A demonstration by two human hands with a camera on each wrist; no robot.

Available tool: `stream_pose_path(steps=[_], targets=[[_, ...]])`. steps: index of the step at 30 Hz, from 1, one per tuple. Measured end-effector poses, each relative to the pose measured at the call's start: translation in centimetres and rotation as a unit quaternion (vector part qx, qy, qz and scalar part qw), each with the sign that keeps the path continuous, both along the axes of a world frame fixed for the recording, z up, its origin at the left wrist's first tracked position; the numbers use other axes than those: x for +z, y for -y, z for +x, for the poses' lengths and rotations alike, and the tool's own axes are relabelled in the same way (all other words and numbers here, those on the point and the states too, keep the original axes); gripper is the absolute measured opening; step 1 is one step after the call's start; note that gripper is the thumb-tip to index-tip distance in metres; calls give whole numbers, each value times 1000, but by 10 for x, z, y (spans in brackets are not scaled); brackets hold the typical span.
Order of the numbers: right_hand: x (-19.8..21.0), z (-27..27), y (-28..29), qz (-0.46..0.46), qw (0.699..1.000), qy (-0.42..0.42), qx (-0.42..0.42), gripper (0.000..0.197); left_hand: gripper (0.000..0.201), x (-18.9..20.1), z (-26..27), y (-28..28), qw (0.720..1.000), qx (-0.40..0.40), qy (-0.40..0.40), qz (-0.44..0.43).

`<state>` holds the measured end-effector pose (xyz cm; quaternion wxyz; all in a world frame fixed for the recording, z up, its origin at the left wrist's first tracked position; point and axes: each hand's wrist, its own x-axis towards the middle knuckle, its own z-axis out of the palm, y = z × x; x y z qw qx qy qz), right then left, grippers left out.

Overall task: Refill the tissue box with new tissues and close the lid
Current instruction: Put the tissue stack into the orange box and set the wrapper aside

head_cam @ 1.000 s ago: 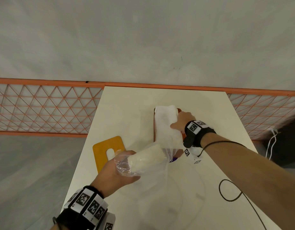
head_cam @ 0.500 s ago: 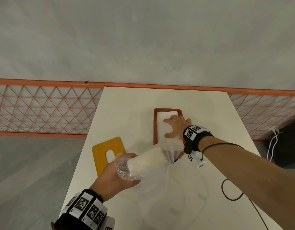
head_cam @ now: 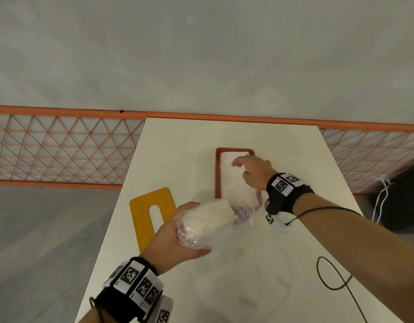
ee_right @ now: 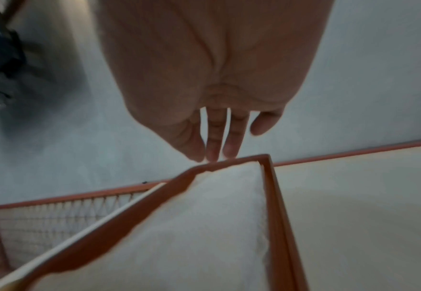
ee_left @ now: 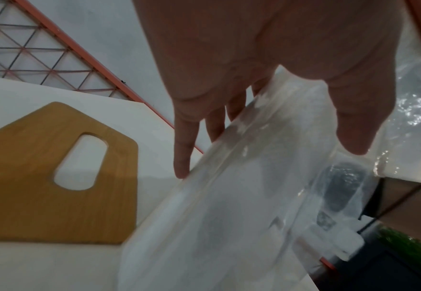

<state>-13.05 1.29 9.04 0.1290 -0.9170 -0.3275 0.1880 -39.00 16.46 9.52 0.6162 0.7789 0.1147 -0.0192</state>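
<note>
An orange-brown tissue box [head_cam: 235, 150] stands uncovered in the middle of the table, filled with a flat stack of white tissues [head_cam: 227, 173]. My right hand [head_cam: 242, 169] hovers just over its far half, fingers loose and holding nothing. In the right wrist view the fingertips [ee_right: 229, 149] hang above the box's far rim [ee_right: 276, 206] and the tissues [ee_right: 204, 226]. My left hand [head_cam: 192, 229] grips a clear plastic bag [head_cam: 224, 243] with a wad of tissues [head_cam: 208, 214] inside, in front of the box. Left of it, the yellow wooden lid [head_cam: 143, 213] with an oval slot lies flat.
The white table [head_cam: 178, 148] ends close to the lid on the left. An orange mesh fence [head_cam: 61, 148] runs behind it. A thin black cable [head_cam: 329, 276] loops on the table at the right, and white cables [head_cam: 383, 197] hang beyond the right edge.
My right hand laid the tilted tissue stack down into the box, pressed it flat, then lifted off toward the far end. The left hand kept hold of the bag.
</note>
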Motion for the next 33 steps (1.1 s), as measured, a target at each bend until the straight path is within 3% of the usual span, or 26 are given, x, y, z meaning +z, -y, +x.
stream_pose_path(steps=[2,4,8,12,17,20,24,28,33], targets=[[6,-13,19,55,994,-72,54,46,88,-3,2,4,1000,-2,-8,-23],[10,-30,39,55,988,-91,111,47,98,-6,3,11,999,-6,-24,-45],[4,-63,78,20,982,-158,97,45,109,-4,11,32,998,-6,-34,-47],[-14,-82,107,-17,974,-200,101,53,106,0,22,61,999,0,-27,-38],[-15,-89,130,81,961,-263,36,25,102,2,41,100,1000,9,-23,-5],[-9,-76,158,97,958,-271,10,32,101,10,60,126,999,27,-28,-10],[3,-50,200,108,949,-296,4,27,96,10,96,161,996,83,-18,-32],[-2,-18,244,153,917,-355,-101,23,87,-1,140,198,991,118,-33,-61],[-32,18,269,140,894,-369,-214,35,96,-29,186,227,983,114,-121,-72]])
